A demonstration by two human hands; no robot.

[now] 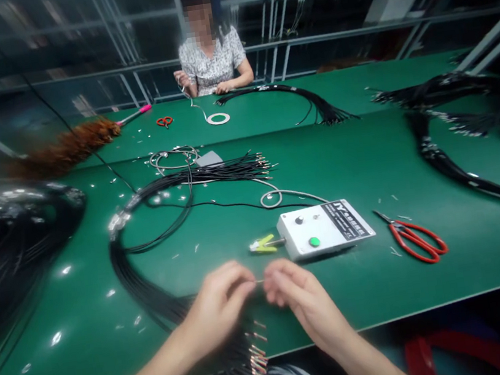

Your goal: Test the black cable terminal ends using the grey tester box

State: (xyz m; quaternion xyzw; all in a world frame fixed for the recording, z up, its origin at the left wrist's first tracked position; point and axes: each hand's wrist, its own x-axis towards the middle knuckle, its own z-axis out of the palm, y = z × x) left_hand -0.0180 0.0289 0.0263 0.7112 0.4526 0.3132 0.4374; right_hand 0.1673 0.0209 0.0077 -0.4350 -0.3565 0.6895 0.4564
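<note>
Between the left hand (220, 303) and right hand (305, 294), a thin wire (259, 282) runs crosswise, pinched by the left fingers (245, 288) and meeting curled right fingers (271, 284), their grip unclear.

A brown duster (81, 144) lies near small red scissors (165, 122).

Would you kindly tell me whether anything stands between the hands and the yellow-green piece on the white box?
Nothing visible does. The yellow-green piece juts from the left side of the white box, just beyond the left hand and right hand. The black wire bundle lies to the left, off that path.
</note>
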